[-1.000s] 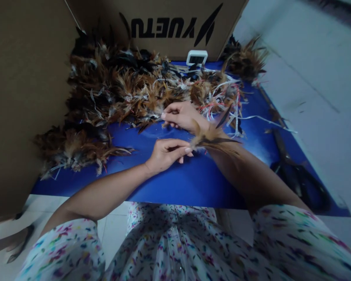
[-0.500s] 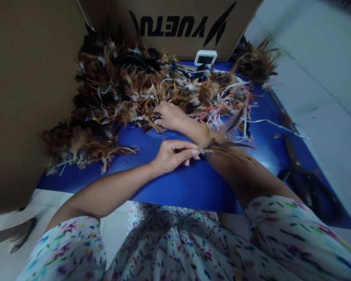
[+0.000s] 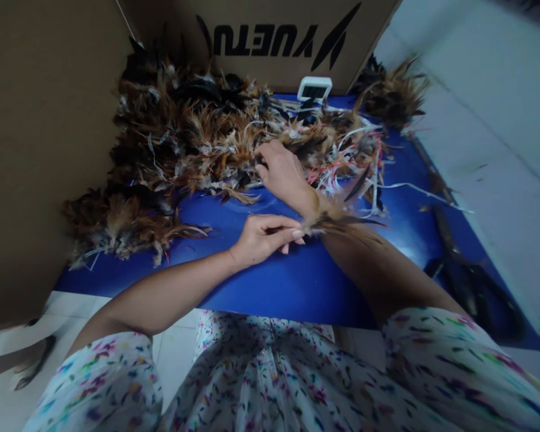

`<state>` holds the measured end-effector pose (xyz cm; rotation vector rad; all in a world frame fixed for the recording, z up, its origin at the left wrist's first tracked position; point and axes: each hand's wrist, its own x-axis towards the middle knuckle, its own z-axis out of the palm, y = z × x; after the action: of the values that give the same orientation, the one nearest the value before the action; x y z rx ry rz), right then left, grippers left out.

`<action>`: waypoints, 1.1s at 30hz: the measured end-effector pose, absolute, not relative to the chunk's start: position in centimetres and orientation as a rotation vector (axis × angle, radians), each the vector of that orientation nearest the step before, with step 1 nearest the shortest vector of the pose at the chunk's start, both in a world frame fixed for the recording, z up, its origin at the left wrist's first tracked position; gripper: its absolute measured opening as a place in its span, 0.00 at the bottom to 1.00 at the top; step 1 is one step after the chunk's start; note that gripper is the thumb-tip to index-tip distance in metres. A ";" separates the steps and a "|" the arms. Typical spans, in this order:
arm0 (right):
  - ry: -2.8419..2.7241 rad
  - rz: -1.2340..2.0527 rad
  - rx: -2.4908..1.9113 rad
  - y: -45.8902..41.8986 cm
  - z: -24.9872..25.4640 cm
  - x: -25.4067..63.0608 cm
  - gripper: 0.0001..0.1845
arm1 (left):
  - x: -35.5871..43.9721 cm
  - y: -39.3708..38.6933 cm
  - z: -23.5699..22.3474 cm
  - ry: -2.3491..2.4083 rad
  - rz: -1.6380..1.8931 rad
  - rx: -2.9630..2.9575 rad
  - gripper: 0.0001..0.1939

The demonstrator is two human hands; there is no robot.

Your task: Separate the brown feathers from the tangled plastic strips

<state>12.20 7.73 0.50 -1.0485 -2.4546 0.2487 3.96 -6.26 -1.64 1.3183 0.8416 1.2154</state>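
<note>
- One feather tuft (image 3: 330, 221) at centre of blue tabletop (image 3: 288, 282), pinched between thumb and forefinger of left hand (image 3: 261, 240); tips toward 3 o'clock, across right forearm (image 3: 369, 264) in view.
- At 10 to 11 o'clock from tuft: right hand (image 3: 282, 171), fingers curled, over large feather pile (image 3: 198, 129); cannot tell whether gripping anything.
- At 12 o'clock: white and red strips (image 3: 333, 175); beyond, white-framed device (image 3: 315, 89).
- At 9 o'clock: smaller feather heap (image 3: 117, 225).
- At 4 o'clock: black scissors (image 3: 455, 259).
- At 11 o'clock, behind pile: cardboard box (image 3: 261, 66), lettering inverted.

Tabletop (image 3: 279, 288) smooth, glossy; feather pile (image 3: 193, 126) rough, wispy; box (image 3: 270, 67) matt cardboard; sleeve (image 3: 103, 375) cloth.
</note>
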 end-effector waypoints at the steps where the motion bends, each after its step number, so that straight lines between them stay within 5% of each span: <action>1: -2.456 0.264 -1.047 7.2 0.6 11.9 0.15 | 4.0 -6.3 -1.6 0.835 1.221 1.324 0.20; 5: -2.581 0.427 -0.929 5.5 0.2 10.0 0.09 | 3.9 -6.3 -1.3 0.829 1.223 1.360 0.19; 20: -2.463 0.279 -1.128 8.5 1.0 8.7 0.12 | 4.0 -6.2 -1.6 0.781 1.243 1.306 0.19; 25: -2.542 0.367 -0.851 8.0 0.3 9.4 0.16 | 4.0 -6.2 -1.7 0.762 1.255 1.315 0.18; 33: -2.785 0.384 -0.663 7.9 -1.3 9.6 0.08 | 3.9 -6.2 -1.8 0.786 1.227 1.343 0.19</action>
<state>9.65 7.93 -1.25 -0.6626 -2.7846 0.3840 3.93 -6.22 -1.83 1.3429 0.7860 1.2265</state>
